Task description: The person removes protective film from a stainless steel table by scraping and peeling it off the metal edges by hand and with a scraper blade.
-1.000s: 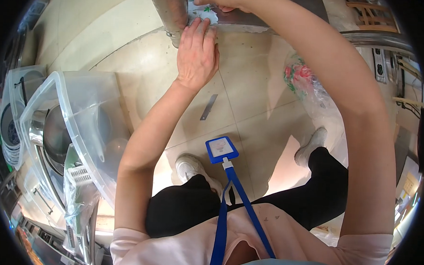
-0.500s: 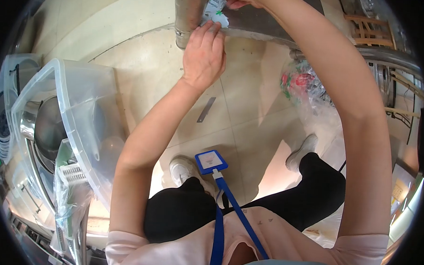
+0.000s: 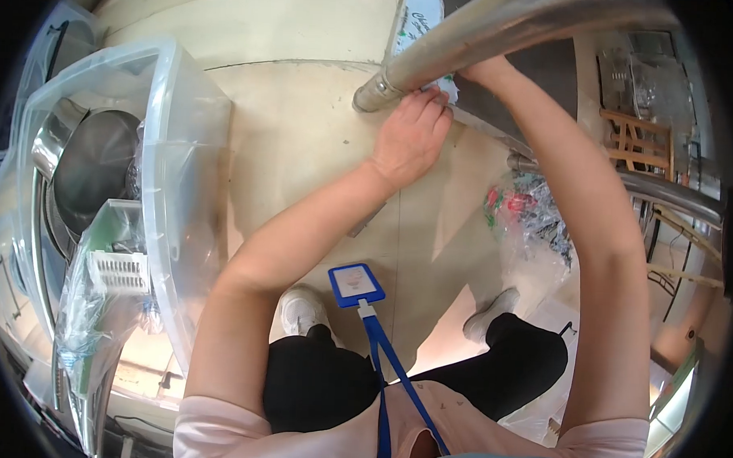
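Observation:
A pale blue-white printed sheet (image 3: 422, 19) with green marks and dark lettering lies along the edge of a dark shelf panel (image 3: 541, 82). A thick metal pipe (image 3: 470, 40) crosses in front of it and hides its middle. My left hand (image 3: 414, 138) is closed at the sheet's lower end, just below the pipe, with the fingers together against it. Beyond the pipe is my right hand (image 3: 487, 70), at the panel's edge close to the sheet; the pipe covers its fingers.
On the left stands a clear plastic bin (image 3: 188, 126) with a dark pan (image 3: 98, 167) and wrapped items. A metal ruler-like strip (image 3: 367, 221) lies on the floor under my left forearm. A plastic bag (image 3: 536, 215) with red pieces sits right, near a wooden rack (image 3: 640, 142).
The view has shifted, and the pipe now crosses over the sheet. Both hands remain near the sheet; my right hand's fingers have become hidden behind the pipe.

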Motion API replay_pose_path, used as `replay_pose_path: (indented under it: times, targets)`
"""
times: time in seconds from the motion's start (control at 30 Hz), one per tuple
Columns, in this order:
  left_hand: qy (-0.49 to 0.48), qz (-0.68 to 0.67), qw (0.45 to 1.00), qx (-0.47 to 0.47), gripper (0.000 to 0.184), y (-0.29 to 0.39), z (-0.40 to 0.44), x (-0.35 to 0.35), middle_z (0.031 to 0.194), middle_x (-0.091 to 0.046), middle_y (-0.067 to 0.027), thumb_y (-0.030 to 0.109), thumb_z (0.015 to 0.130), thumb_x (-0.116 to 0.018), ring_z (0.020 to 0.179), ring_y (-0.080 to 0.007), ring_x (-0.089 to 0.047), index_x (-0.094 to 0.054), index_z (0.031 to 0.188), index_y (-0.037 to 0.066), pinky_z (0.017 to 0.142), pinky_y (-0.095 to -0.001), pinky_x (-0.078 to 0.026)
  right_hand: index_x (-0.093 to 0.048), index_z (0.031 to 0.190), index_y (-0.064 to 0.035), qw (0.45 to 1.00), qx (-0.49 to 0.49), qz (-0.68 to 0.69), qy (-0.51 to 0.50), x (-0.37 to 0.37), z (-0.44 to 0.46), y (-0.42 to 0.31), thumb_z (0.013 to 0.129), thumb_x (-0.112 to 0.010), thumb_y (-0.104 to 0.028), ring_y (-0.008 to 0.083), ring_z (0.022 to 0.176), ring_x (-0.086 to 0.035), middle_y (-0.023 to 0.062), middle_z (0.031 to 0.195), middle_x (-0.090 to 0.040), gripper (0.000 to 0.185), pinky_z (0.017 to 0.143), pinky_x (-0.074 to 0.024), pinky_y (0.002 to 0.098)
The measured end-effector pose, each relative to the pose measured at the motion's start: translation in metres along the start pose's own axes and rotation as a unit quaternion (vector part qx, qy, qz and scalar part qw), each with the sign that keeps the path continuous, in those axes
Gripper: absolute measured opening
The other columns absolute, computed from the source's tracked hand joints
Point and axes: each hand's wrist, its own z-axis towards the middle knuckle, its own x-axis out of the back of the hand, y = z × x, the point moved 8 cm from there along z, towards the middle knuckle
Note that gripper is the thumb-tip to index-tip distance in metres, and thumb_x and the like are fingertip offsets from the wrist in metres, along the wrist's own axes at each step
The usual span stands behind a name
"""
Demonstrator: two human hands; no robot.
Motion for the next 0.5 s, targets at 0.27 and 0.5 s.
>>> replay_pose_path:
  times: [0.27,0.5]
  targets:
    - [0.005,-0.01,1.0,0.013,0.033,-0.003,0.0,0.0,0.105,-0.053,-0.013,0.006,0.063,-0.054,0.103,-0.0274,-0.047,-0.054,0.095,-0.001,0.09,-0.0387,-0.038,-0.057,0.099,-0.007,0.989,-0.103,0.047,-0.098,0.007,-0.015,0.027,0.079,-0.051,-0.016,0.0285,0.097,-0.05,0.0125,0.102,-0.056,0.023,0.085,-0.0371,0.0392]
    - [-0.004,-0.014,1.0,0.001,0.032,-0.003,-0.002,-0.001,0.105,-0.052,-0.0128,0.006,0.063,-0.055,0.104,-0.0274,-0.047,-0.054,0.094,0.0,0.09,-0.0396,-0.037,-0.056,0.1,-0.0066,0.991,-0.089,0.01,-0.104,0.007,-0.009,0.0,0.079,-0.05,-0.017,0.03,0.099,-0.049,0.0137,0.103,-0.056,0.024,0.087,-0.0362,0.039]
